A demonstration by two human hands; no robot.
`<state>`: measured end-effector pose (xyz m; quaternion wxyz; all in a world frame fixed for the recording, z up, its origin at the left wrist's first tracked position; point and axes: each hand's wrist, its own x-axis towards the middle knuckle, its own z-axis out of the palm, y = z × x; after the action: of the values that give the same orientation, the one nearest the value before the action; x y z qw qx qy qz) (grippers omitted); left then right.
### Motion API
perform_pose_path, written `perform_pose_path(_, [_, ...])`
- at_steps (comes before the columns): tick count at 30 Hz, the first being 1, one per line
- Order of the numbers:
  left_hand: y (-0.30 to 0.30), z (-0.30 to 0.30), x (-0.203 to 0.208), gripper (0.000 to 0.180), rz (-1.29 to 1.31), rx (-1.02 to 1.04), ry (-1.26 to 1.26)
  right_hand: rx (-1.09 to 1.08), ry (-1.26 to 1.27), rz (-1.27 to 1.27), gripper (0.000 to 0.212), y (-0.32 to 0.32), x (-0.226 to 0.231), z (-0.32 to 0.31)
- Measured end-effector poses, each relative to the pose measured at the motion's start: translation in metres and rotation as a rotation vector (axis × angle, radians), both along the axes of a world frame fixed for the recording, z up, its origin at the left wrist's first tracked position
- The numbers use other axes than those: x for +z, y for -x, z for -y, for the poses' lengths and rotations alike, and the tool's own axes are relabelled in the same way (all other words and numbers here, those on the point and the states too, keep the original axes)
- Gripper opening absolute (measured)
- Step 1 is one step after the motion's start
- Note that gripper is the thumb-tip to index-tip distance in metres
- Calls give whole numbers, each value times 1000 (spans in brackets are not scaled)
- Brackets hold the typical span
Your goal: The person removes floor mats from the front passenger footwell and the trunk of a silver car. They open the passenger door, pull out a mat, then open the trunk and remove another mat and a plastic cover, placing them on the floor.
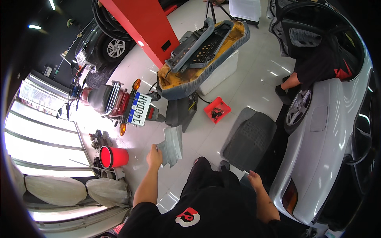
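Observation:
My left hand is closed on the edge of a thin grey-green sheet with a stepped, cut-out outline. The sheet hangs out in front of me over the tiled floor. Lower and to the right, my right hand pinches a thin flat grey piece, seen nearly edge-on, so its full shape is hidden. Beyond that hand, a dark grey carpet mat lies on the floor. Farther ahead, an upturned seat cushion with yellow foam, grey cover and metal frame rests on a white block.
A red tray holds small dark parts. A motorcycle and a red bucket stand left, near a red pillar. On the right is a silver car; another person leans in at its open door.

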<state>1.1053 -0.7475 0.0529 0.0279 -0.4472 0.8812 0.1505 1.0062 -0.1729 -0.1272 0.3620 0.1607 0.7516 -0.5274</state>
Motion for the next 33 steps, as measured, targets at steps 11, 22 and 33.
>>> perform_pose_path(11, [190,131,-95,34,313,-193,-61,-449,-142,277,58,-81,6,19])
perform_pose_path(22, [333,218,-243,23,429,-399,-64,-385,-309,701,61,-160,93,168])
perform_pose_path(33, [376,246,-296,31,537,-394,-143,-436,-356,767,63,-125,122,206])
